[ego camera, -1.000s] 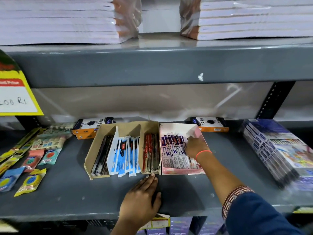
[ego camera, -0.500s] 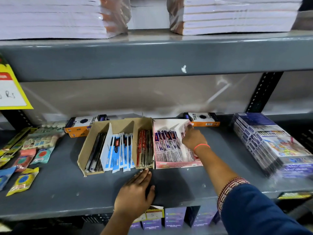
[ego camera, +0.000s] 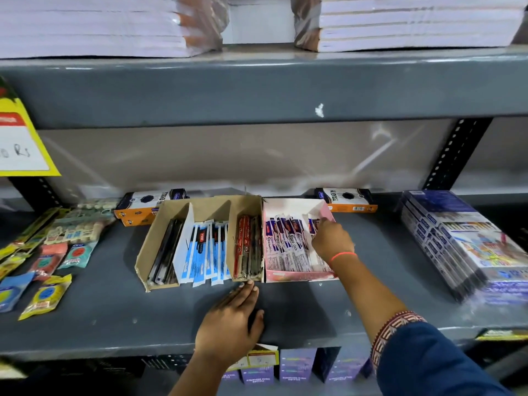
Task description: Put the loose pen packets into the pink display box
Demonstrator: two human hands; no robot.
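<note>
The pink display box (ego camera: 298, 276) lies on the grey shelf, right of a brown cardboard tray. Several purple-and-white pen packets (ego camera: 285, 244) stand side by side inside it. My right hand (ego camera: 331, 242) reaches into the box's right side, its fingers pinched on the top of the rightmost pen packet (ego camera: 313, 224). My left hand (ego camera: 233, 321) rests flat on the shelf in front of the tray, fingertips touching the tray's front edge, holding nothing.
The brown tray (ego camera: 151, 247) holds black, blue-white and red pen packets. Orange-and-black boxes (ego camera: 347, 200) stand behind. Loose eraser and sharpener packs (ego camera: 45, 294) lie at left; a stack of colour-pencil boxes (ego camera: 463, 241) sits at right. An upper shelf (ego camera: 257, 90) hangs overhead.
My right hand has shifted from the middle of the pink box toward its rear right corner. My left hand stays flat on the shelf. The camera has moved slightly.
</note>
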